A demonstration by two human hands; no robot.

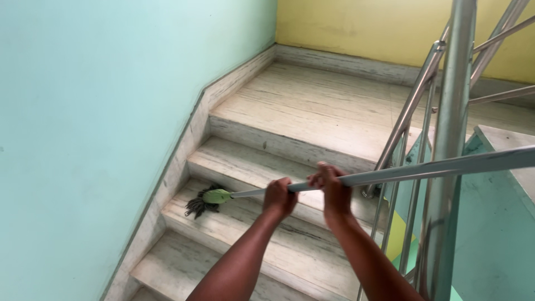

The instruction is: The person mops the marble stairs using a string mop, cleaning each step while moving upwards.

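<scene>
Mop (205, 200), dark head with green socket on a stair (245, 223) at lower centre left; left hand (278, 196) and right hand (333, 189) both closed round its pole (423, 168), beside steel railing (451, 111)

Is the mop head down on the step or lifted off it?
Down. The mop head rests on a stair tread by the wall, its dark strands spread on the stone.
</scene>
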